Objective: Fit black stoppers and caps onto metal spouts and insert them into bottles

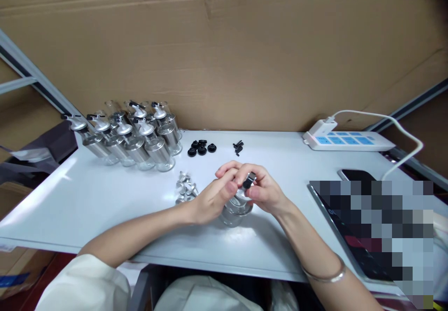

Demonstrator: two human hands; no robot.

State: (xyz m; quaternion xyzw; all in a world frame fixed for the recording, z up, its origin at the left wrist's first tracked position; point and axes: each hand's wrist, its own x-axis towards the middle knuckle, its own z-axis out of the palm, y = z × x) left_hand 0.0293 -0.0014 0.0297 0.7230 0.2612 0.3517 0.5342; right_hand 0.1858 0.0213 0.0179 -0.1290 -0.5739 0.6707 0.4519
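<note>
Both my hands meet over a small glass bottle with a metal top (235, 210) that stands on the white table (87, 199). My left hand (210, 199) wraps around the bottle's side. My right hand (262, 192) pinches a small black part (249, 180) at the bottle's cap, fingers closed. A heap of silver metal caps (185, 190) lies just left of my left hand. Behind it are several black rubber rings (201, 148) and a few small black spout pieces (238, 147).
Several finished bottles with metal pourer tops (129, 136) stand in a cluster at the back left. A white and blue power strip (345, 140) with a white cable lies at the back right. A dark phone (355, 175) and a blurred flat device (378, 227) lie on the right. A cardboard wall stands behind.
</note>
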